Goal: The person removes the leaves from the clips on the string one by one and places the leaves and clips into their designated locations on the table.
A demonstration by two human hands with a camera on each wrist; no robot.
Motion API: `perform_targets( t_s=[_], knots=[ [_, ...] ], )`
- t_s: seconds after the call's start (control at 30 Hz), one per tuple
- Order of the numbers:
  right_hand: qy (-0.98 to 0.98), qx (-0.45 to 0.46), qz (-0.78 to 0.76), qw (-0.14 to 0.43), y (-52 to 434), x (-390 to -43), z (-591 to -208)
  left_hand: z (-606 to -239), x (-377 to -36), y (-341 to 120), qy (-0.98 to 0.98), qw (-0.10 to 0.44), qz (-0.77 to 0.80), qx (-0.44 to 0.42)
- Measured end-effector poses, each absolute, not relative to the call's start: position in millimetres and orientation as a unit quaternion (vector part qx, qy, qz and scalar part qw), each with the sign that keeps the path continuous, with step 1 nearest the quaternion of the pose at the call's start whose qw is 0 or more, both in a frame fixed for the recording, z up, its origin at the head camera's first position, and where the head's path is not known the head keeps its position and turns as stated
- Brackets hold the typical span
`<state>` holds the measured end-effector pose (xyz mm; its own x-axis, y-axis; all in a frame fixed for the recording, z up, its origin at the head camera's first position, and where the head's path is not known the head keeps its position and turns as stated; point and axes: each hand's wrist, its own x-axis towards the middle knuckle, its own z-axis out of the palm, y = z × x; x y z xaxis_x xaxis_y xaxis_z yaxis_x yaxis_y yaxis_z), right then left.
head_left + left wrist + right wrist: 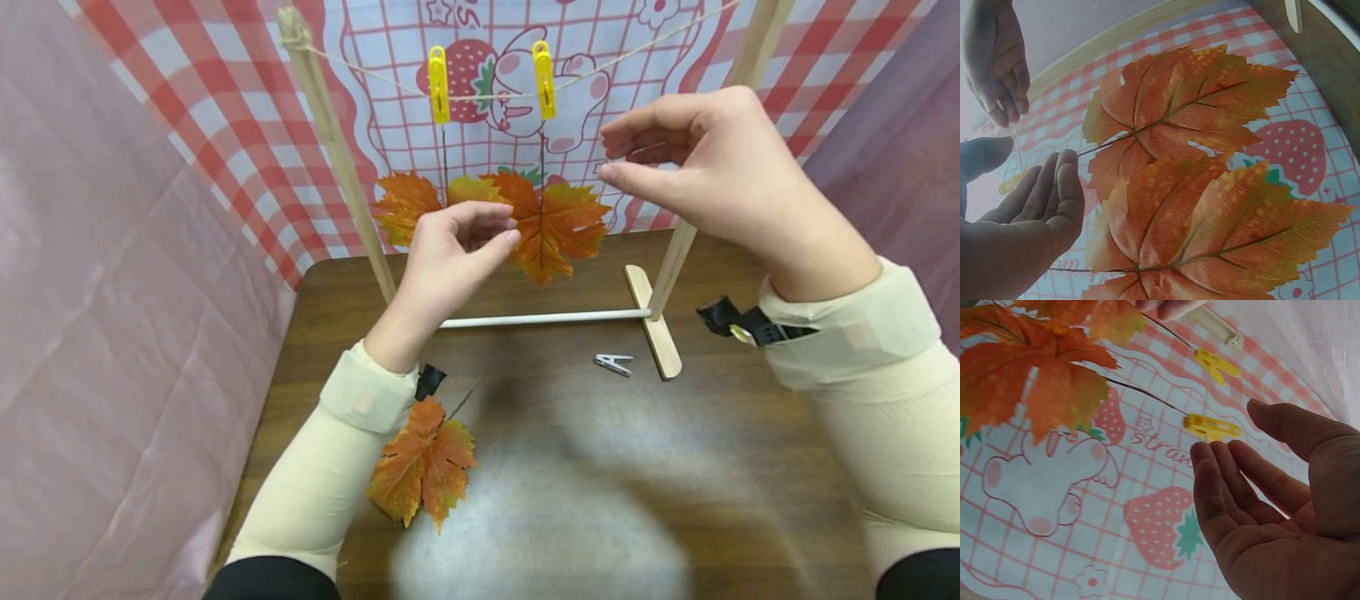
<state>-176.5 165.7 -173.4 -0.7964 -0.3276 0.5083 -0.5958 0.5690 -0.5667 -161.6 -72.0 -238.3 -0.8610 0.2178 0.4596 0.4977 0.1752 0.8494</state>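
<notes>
Your left hand (450, 250) is raised in front of the two orange leaves (551, 221) that hang from the string (480, 97). Its fingers are loosely curved and spread, holding nothing, with the fingertips (512, 237) at the edge of the leaves; whether they touch, you cannot tell. Your right hand (697, 167) hovers just right of the leaves, fingers relaxed and apart, gripping nothing.

Each leaf hangs with its long axis vertical: the thin stem runs straight up into a yellow clothespin (438, 83) or its twin (543, 79) on the string, and the leaf tips point down toward the table (750, 433). A third leaf (423, 462) lies flat on the table beside your left sleeve, its stem pointing up and right toward the wooden rack (652, 308). A small grey clip (613, 363) lies near the rack's foot.

On the cloth backdrop (1147, 437), beside the printed strawberries, you can read only "stran".
</notes>
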Motion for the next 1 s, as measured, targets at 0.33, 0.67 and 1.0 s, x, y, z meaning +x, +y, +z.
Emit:
perform_targets(
  t_s=[0.33,0.67,1.0],
  knots=[
    [-0.871,0.280,0.357,0.187,156.5,-181.7,-148.9,-223.6,-165.6,-63.8,-0.761,0.117,-0.594,-0.232],
    [-0.881,0.281,0.326,0.197,145.7,-191.3,-131.6,-219.2,-188.6,-58.1,-0.772,0.136,-0.580,-0.222],
    [-0.893,0.273,0.313,0.174,136.6,-206.8,-117.9,-229.3,-216.5,-53.4,-0.790,0.144,-0.561,-0.200]
  ],
)
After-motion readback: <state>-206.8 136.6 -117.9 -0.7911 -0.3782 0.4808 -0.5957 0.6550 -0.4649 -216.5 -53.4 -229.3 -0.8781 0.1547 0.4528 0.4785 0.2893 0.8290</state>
